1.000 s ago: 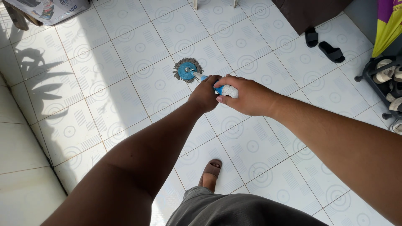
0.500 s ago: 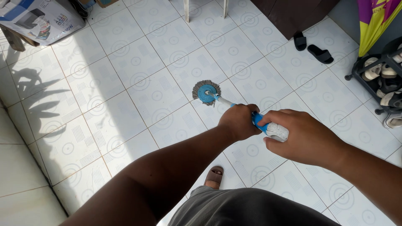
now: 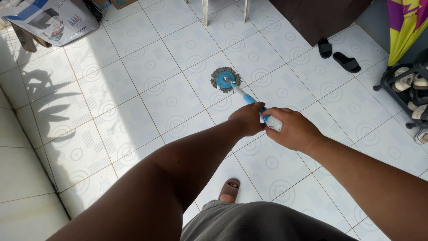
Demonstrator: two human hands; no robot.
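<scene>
A mop with a round blue and grey head (image 3: 225, 79) rests on the white patterned tile floor (image 3: 133, 102). Its white and blue handle (image 3: 249, 100) slants back toward me. My left hand (image 3: 246, 118) is wrapped around the handle lower down. My right hand (image 3: 292, 129) grips the white top end of the handle just behind the left hand. Both arms stretch forward over my grey shorts and one sandalled foot (image 3: 229, 189).
A pair of black slippers (image 3: 337, 55) lies at the upper right beside a dark cabinet (image 3: 321, 15). A shoe rack (image 3: 408, 91) stands at the right edge. A printed cardboard box (image 3: 51, 18) sits upper left. White chair legs (image 3: 225, 11) stand at the top.
The mop head has slid a little farther away and to the right across the tiles. Both hands have pushed forward, staying on the handle.
</scene>
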